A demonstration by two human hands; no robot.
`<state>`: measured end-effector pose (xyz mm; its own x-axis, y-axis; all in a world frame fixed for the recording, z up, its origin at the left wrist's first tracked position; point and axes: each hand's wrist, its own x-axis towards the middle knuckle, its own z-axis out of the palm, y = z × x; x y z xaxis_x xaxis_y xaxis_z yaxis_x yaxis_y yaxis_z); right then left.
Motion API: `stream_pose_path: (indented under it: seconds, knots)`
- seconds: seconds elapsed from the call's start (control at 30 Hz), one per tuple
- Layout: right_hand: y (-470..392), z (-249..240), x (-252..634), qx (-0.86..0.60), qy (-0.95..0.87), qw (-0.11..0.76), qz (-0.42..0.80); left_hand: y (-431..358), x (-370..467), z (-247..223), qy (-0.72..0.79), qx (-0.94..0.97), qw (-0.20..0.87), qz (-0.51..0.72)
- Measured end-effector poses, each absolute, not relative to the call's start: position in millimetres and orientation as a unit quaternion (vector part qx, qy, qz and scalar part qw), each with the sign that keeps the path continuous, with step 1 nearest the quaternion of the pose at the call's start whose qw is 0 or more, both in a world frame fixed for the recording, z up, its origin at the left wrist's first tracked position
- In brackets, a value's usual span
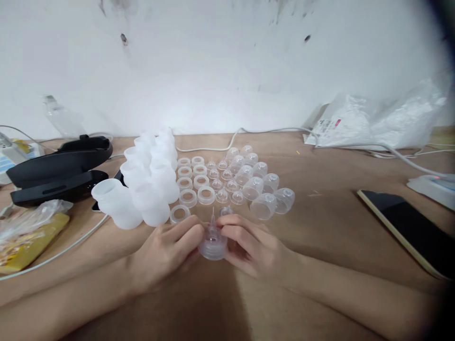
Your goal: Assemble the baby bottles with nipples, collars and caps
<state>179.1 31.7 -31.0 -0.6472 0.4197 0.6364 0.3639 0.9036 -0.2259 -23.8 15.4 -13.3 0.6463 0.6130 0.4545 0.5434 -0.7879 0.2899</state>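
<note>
Between my two hands is a clear nipple piece (212, 244) with a ringed base and a thin pointed tip standing up. My left hand (174, 246) grips its left side and my right hand (252, 244) its right side, fingers closed. Just beyond them lie several translucent rings (187, 198) in two columns. To the right of the rings sit several small clear nipples (222, 196), then several clear domed caps (263, 206). Several frosted white bottles (152, 203) stand left of the rings.
A black case (60, 166) and a yellow packet (35, 237) are at the left. A phone (405, 227) lies at the right, with a plastic bag (369, 121) behind it. A white cable (241, 130) runs along the wall.
</note>
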Motion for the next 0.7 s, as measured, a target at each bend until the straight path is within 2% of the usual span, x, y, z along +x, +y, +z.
stream_pose_path:
  seconds: [0.33, 0.7]
  knots:
    - [30.9, -33.8, 179.3, -0.201, -0.907, 0.37, -0.002, 13.0, -17.7, -17.3, 0.327, 0.904, 0.026, 0.274]
    - [29.3, -35.5, 178.6, -0.212, -0.902, 0.376, -0.011, 12.2, -16.3, -16.2, 0.328, 0.901, 0.073, 0.276]
